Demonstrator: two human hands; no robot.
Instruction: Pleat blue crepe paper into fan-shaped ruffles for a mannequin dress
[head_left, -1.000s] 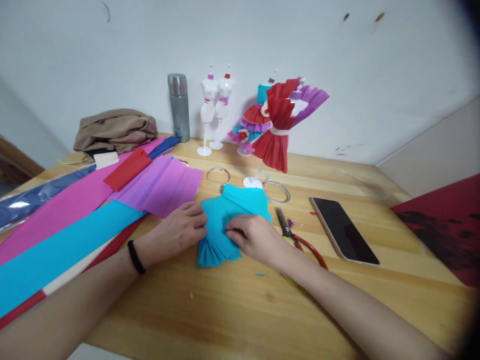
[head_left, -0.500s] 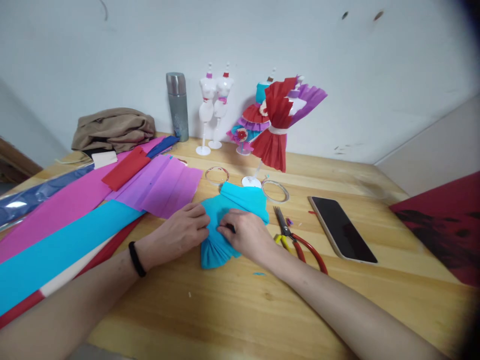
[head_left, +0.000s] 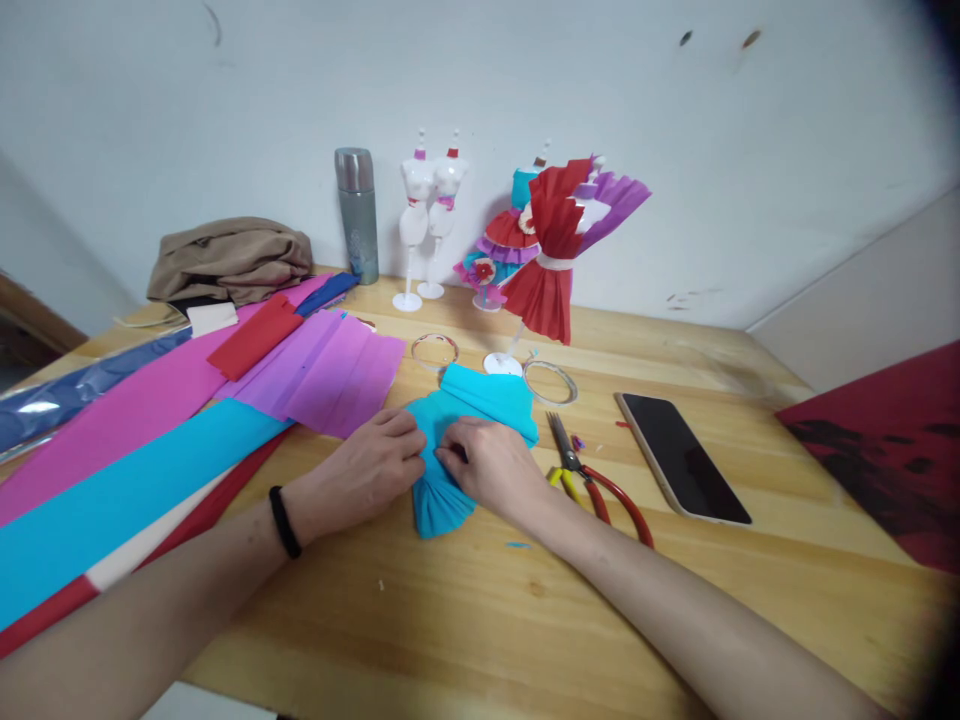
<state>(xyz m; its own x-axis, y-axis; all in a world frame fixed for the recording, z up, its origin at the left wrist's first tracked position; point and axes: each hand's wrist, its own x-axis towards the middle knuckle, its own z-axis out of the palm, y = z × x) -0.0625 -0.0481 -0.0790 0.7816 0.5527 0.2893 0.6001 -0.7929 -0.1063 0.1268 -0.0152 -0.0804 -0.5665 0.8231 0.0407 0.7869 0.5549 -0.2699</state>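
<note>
A piece of blue crepe paper lies on the wooden table, its lower part gathered into pleats that fan out toward me. My left hand grips its left edge with curled fingers. From the right, my right hand pinches the same paper near the middle, its fingertips partly hidden. Just right of that hand rest scissors with red handles and a yellow-handled tool, partly hidden by the wrist. Behind the paper stands a mannequin in a red and purple pleated paper dress.
Purple crepe sheets and long paper strips spread over the left side. Two tape rings lie near the mannequin bases. A phone is at right. Bare white mannequins, a flask and brown cloth line the wall.
My left hand has shifted slightly right, drawing the paper's lower left edge inward, so the pleated fan looks narrower. My right hand stays pinched in nearly the same place.
</note>
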